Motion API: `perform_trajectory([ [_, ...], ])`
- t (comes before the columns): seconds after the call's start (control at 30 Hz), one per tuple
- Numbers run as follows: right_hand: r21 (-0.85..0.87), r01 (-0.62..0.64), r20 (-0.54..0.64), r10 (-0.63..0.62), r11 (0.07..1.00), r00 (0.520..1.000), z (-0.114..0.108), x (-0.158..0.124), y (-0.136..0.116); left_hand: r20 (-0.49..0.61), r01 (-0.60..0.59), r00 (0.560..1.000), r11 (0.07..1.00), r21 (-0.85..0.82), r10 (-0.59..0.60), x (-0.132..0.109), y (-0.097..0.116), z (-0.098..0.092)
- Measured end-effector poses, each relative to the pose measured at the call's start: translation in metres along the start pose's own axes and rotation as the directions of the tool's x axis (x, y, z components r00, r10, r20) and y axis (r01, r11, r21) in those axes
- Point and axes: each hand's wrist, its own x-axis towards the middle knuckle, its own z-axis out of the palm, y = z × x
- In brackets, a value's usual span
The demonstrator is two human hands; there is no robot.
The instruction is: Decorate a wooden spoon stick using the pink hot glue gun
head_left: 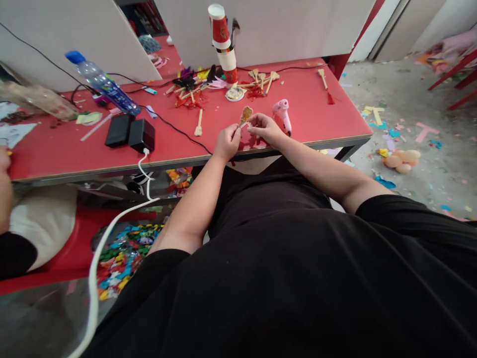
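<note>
My left hand is closed in a pinch on a small wooden stick with a wide, scalloped brownish head, held above the front of the red table. My right hand is right beside it, fingers curled and pinched near the stick; whatever is between those fingertips is too small to make out. Just right of that hand a pink glue gun stands on the table. To the left lies a similar pale wooden stick.
At the back, stacked paper cups stand by more wooden sticks with red tassels and a feathered pile. A plastic bottle and black boxes are on the left. A white cable crosses the lower left. Another person's arm shows at far left.
</note>
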Motion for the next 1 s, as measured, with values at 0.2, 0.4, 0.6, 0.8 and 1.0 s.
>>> perform_trajectory([
  [0.2, 0.079, -0.037, 0.001, 0.037, 0.996, 0.999, -0.001, -0.001, -0.003, 0.006, 0.007, 1.000, 1.000, -0.002, -0.007, 0.000, 0.000, 0.000],
  [0.4, 0.139, -0.120, 0.003, 0.120, 0.983, 0.993, -0.001, -0.005, -0.010, 0.004, 0.019, 1.000, 1.000, 0.005, -0.019, 0.000, 0.001, 0.000],
  [0.6, 0.171, -0.139, -0.056, 0.151, 0.975, 0.987, 0.001, -0.007, -0.018, 0.015, 0.033, 0.999, 0.999, -0.009, -0.033, 0.000, 0.004, -0.002],
  [0.8, 0.174, -0.125, -0.130, 0.149, 0.977, 0.980, 0.002, -0.006, -0.018, 0.008, 0.019, 1.000, 1.000, -0.002, -0.019, 0.000, 0.004, -0.001],
  [1.0, 0.178, -0.078, -0.152, 0.106, 0.981, 0.983, 0.001, -0.004, -0.013, 0.020, 0.023, 1.000, 1.000, 0.011, -0.023, 0.000, 0.003, -0.001],
])
